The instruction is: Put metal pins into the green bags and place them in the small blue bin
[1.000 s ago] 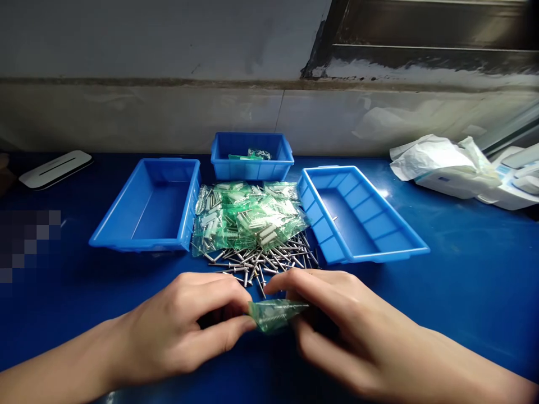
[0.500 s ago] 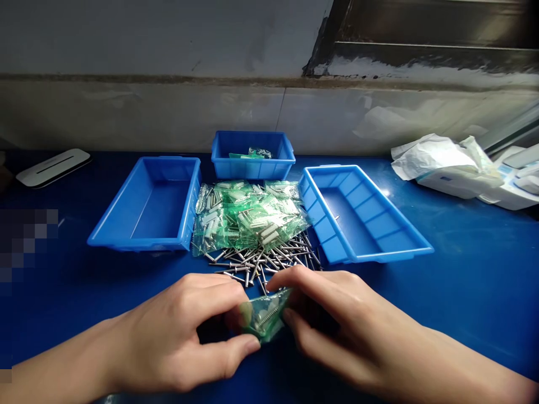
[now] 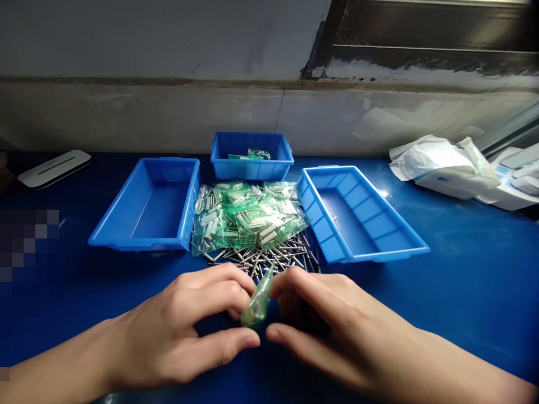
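A small green-tinted clear plastic bag [image 3: 258,303] stands on edge between my two hands, its contents hard to make out. My left hand [image 3: 202,325] has its fingertips against the bag's left side, with the thumb below its lower end. From the other side, the bent index finger of my right hand [image 3: 332,320] meets the bag; the right thumb sits lower, apart from it. Just beyond the fingers lies a loose heap of metal rivets and screws [image 3: 290,252]. Filled green bags [image 3: 252,216] with white plugs and metal pieces are piled behind that heap.
Blue bins stand on the blue table [image 3: 463,280]: a left bin [image 3: 187,224], a back bin [image 3: 252,170] with some bags, and a right bin [image 3: 391,213] with one small piece. A white flat device [image 3: 54,168] lies far left; crumpled white paper [image 3: 433,157] lies right.
The bag has turned from lying slanted, with a screw visible inside, to standing on edge. My right thumb has come off it, and the left fingers have risen slightly.
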{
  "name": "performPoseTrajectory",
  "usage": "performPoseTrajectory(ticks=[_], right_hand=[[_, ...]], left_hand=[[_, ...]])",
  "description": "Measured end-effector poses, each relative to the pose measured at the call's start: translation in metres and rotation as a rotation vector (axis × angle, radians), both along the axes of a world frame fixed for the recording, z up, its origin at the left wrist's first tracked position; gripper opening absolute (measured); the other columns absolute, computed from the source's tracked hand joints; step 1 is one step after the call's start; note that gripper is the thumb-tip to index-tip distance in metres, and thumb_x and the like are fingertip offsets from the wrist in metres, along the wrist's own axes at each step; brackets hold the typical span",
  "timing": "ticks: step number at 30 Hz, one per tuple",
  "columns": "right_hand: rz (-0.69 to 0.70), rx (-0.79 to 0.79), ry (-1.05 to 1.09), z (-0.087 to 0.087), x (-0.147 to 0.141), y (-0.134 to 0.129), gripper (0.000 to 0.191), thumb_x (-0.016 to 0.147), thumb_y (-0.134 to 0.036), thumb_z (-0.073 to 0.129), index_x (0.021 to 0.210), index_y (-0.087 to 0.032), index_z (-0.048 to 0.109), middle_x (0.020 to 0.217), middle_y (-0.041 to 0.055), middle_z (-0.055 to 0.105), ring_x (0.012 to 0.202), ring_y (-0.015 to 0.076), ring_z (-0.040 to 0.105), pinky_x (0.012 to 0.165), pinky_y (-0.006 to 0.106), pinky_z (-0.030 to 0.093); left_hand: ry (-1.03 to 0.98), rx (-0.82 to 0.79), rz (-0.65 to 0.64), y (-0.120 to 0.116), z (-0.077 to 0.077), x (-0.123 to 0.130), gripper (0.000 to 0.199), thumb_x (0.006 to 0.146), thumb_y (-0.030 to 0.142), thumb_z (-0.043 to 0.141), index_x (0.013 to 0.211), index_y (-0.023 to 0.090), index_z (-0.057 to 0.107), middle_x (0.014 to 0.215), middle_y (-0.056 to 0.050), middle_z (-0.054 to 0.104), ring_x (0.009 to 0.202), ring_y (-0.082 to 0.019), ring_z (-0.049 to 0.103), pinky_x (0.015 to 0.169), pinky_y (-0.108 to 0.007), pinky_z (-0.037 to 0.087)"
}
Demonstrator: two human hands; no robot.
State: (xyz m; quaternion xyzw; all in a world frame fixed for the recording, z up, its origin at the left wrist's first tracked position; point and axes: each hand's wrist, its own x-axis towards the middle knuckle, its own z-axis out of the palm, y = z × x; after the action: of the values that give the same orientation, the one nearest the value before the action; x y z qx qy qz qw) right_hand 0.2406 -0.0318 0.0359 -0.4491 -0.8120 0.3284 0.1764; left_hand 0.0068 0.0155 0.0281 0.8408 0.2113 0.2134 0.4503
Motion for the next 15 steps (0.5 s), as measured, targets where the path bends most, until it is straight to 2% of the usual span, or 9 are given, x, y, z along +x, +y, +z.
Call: performPoseTrajectory(ticks=[1, 3, 6, 7, 11, 15], right_hand=[[0.016, -0.027, 0.0, 0.0023, -0.0006, 0.0001, 0.018, 0.088, -0.021, 0.073, 0.096, -0.02, 0.057, 0.082, -0.0015, 0.068, 0.066, 0.0144, 0.065, 0.058, 0.023, 0.049], [0.008, -0.033, 0.013, 0.0042, -0.0017, 0.0008, 0.027, 0.082, -0.023, 0.081, 0.096, -0.019, 0.058, 0.083, -0.0007, 0.071, 0.068, 0.0155, 0.068, 0.058, 0.023, 0.051], [-0.036, 0.063, 0.045, 0.0009, -0.002, 0.0019, 0.015, 0.087, -0.02, 0.071, 0.09, -0.022, 0.057, 0.077, -0.0003, 0.071, 0.059, 0.0164, 0.067, 0.052, 0.024, 0.05], [-0.047, 0.097, 0.054, -0.0007, -0.0017, 0.0021, 0.011, 0.09, -0.018, 0.064, 0.087, -0.023, 0.055, 0.073, -0.0004, 0.07, 0.055, 0.0165, 0.065, 0.049, 0.025, 0.05], [-0.06, 0.178, 0.097, -0.0018, 0.0001, 0.0026, 0.017, 0.09, -0.012, 0.048, 0.081, -0.027, 0.051, 0.063, -0.0009, 0.066, 0.045, 0.0168, 0.059, 0.044, 0.026, 0.046], [-0.053, 0.188, 0.131, 0.0033, -0.0003, 0.0027, 0.019, 0.09, -0.009, 0.044, 0.085, -0.026, 0.05, 0.067, -0.0003, 0.067, 0.047, 0.0164, 0.06, 0.045, 0.025, 0.047]], left_hand=[[0.014, -0.01, -0.003, 0.0003, -0.0003, -0.0003, 0.01, 0.091, 0.009, 0.066, 0.094, 0.019, 0.064, 0.101, -0.003, 0.066, 0.091, -0.015, 0.066, 0.081, -0.019, 0.055], [0.013, -0.032, -0.021, 0.0001, -0.0015, -0.001, 0.023, 0.09, 0.011, 0.069, 0.108, 0.023, 0.065, 0.112, -0.003, 0.066, 0.1, -0.016, 0.066, 0.086, -0.019, 0.055], [-0.036, -0.029, -0.033, -0.0017, -0.0034, -0.0014, 0.035, 0.09, 0.009, 0.065, 0.12, 0.025, 0.064, 0.118, -0.003, 0.065, 0.104, -0.017, 0.066, 0.091, -0.02, 0.054], [-0.041, -0.018, -0.023, -0.0024, -0.0037, -0.0012, 0.033, 0.089, 0.008, 0.064, 0.118, 0.024, 0.065, 0.115, -0.003, 0.065, 0.102, -0.016, 0.066, 0.091, -0.02, 0.054], [0.033, 0.006, 0.053, -0.0032, -0.0033, 0.0004, 0.013, 0.091, 0.008, 0.058, 0.096, 0.018, 0.065, 0.095, -0.002, 0.066, 0.083, -0.013, 0.067, 0.077, -0.018, 0.054], [0.081, 0.011, 0.094, -0.0022, -0.0017, 0.0015, 0.013, 0.093, 0.011, 0.054, 0.083, 0.018, 0.06, 0.08, 0.002, 0.063, 0.072, -0.011, 0.062, 0.069, -0.018, 0.049]])
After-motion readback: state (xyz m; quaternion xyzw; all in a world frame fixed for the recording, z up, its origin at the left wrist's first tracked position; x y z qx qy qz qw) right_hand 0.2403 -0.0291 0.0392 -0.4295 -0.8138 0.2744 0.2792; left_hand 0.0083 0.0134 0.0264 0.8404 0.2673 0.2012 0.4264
